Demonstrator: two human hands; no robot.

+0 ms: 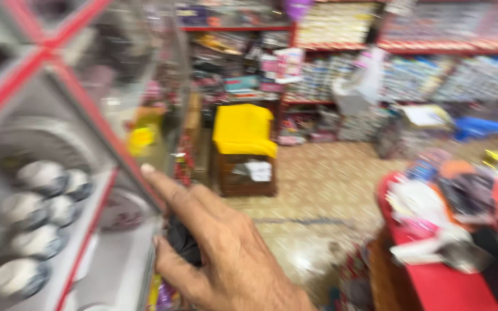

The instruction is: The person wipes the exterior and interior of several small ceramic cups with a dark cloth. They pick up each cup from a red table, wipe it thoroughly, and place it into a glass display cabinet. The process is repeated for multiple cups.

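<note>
Bare left hand (226,259), forefinger stretched up-left along red-edged glass cabinet door (96,124), thumb apart, small black object (183,242) beneath palm, blurred.

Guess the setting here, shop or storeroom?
Most likely a small retail shop: wall shelves packed with goods, a red counter piled with items, and a glass display case that the hand touches at its red edge.

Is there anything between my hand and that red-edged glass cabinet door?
Nothing visible. The hand is already at the glass cabinet door, forefinger lying along its red edge. A dark object sits under the fingers; blur hides what it is.
</note>
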